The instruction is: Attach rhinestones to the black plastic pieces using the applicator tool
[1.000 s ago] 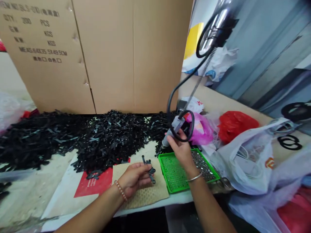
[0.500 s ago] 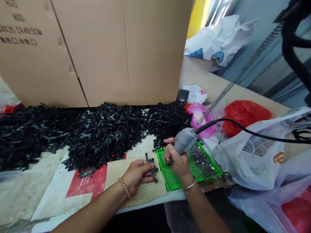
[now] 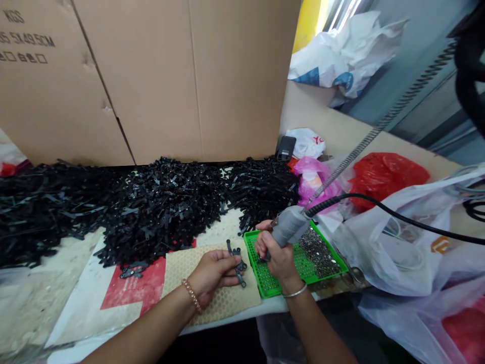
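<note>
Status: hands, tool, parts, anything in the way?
Left hand pinching dark parts over tan mat. Right hand gripping grey tool over green tray. Black cable apart from both hands.

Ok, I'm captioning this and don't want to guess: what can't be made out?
All in the head view:
Whether the grey tool touches the green tray at its tip: blocked by the right hand.
How many dark parts the left hand holds: overlapping, partly covered by that hand.
Metal pieces in the tray: too small to count.
Printing: cut off by left edge.
</note>
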`<state>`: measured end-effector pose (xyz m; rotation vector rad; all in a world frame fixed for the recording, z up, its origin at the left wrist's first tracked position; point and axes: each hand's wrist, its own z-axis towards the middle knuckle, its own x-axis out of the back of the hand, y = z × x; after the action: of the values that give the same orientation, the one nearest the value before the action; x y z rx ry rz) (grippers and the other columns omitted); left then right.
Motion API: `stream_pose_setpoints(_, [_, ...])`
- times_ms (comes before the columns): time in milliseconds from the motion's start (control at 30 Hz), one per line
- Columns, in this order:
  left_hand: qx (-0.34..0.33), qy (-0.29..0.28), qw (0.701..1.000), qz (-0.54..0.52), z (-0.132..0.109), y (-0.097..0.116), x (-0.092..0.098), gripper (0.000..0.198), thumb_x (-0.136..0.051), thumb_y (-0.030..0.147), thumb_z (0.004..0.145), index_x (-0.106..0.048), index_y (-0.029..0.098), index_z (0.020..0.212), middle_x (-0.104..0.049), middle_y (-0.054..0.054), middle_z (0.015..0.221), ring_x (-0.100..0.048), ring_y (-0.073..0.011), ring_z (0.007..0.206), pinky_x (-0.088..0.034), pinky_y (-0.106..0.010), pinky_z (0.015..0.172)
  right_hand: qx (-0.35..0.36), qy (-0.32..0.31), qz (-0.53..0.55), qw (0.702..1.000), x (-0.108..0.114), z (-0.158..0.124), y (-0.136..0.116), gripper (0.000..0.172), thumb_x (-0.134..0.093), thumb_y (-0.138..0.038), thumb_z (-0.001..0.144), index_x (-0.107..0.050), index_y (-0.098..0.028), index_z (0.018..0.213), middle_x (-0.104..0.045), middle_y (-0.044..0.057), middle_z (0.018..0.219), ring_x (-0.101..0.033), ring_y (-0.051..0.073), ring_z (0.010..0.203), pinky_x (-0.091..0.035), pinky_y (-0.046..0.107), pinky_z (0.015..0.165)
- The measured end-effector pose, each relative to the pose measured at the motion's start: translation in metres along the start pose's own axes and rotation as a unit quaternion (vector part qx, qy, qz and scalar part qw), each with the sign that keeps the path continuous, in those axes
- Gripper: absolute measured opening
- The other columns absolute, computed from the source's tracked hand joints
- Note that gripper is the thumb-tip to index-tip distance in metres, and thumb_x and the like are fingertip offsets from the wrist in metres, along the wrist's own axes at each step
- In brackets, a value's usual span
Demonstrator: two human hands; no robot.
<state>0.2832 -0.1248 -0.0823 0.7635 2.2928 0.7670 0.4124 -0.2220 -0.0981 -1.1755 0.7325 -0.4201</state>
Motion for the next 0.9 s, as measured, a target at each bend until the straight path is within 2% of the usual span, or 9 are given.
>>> stream_pose_setpoints(300, [0.000,-0.003,1.000,-0.003,-0.0023,0.0009,-0.0005,0.024,-0.078,0.021,0.070,-0.057,0.012,0.073,-0.070,-0.010,0.077,-0.066,-0.0148,0.066,-0.055,-0.024,0.062,0.009,-0.004,-0.031,0.999,0.0002,0.0000,0.0023,0.017,-0.060,-0.037,0.087,-0.055,-0.023,0.095,-0.044,-0.006,0.057,-0.042,0.010,0.045,-0.035,0.024,0.043])
stream_pose_setpoints(533, [-0.001,-0.002,1.000,0.008,-0.0009,-0.0004,-0.0004,0.018,-0.074,0.019,0.073,-0.059,0.010,0.076,-0.070,-0.011,0.079,-0.066,-0.0141,0.066,-0.056,-0.024,0.061,0.017,-0.010,-0.041,0.999,-0.0006,0.0000,0.0024,0.016,-0.060,-0.037,0.087,-0.056,-0.024,0.095,-0.044,-0.006,0.057,-0.042,0.011,0.045,-0.037,0.025,0.044])
stream_pose_setpoints(900, [-0.009,-0.009,1.000,-0.002,0.0005,-0.0023,0.0008,0.027,-0.081,0.023,0.065,-0.060,0.010,0.074,-0.070,-0.010,0.076,-0.066,-0.0149,0.065,-0.056,-0.026,0.062,0.019,-0.022,-0.067,0.997,0.0026,-0.0022,0.0080,0.019,-0.061,-0.038,0.087,-0.053,-0.022,0.093,-0.044,-0.006,0.058,-0.043,0.010,0.045,-0.036,0.024,0.045])
